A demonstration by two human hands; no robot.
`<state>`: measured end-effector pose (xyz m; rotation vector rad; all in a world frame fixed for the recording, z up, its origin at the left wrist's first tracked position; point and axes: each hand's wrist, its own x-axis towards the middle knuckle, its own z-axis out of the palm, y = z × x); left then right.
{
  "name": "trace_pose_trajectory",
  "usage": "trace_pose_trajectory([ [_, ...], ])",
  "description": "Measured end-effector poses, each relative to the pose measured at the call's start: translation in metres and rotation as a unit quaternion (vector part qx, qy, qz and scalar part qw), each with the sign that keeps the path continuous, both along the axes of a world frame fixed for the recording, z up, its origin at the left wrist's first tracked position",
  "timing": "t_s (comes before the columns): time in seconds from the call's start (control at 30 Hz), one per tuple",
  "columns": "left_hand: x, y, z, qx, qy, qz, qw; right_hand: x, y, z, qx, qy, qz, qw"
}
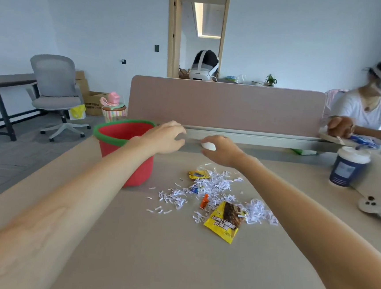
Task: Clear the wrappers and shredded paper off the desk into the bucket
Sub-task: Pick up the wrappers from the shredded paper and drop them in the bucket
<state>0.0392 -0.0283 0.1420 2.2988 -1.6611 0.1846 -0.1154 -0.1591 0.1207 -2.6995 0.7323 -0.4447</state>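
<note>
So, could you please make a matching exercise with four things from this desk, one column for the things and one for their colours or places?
Things:
1. bucket
2. large wrapper
3. paper cup
4. shredded paper

Descriptions:
A. white strips scattered in the middle of the desk
B. red with a green rim, at the desk's left edge
C. dark blue with a white lid, at the right
D. yellow, nearest the camera

Pairs: 1-B, 2-D, 3-C, 4-A
</note>
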Motion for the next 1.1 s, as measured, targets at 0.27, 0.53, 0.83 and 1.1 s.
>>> trace_pose_trajectory([
  [0.27,-0.037,0.017,-0.124,0.170,0.144,0.089,0.971,-0.100,-0.008,-0.107,0.100,0.197,-0.088,0.971],
  [0.53,-0.045,0.006,-0.179,0.162,0.153,0.047,0.974,-0.094,-0.016,-0.154,-0.021,0.086,-0.053,0.995],
  [0.83,-0.030,-0.054,-0.179,0.097,0.101,-0.023,0.990,-0.044,-0.049,-0.143,0.119,-0.024,-0.051,0.991],
  [1.1,-0.024,-0.081,-0.174,0.019,0.069,-0.004,0.997,-0.054,-0.084,-0.122,0.175,-0.143,-0.120,0.967],
])
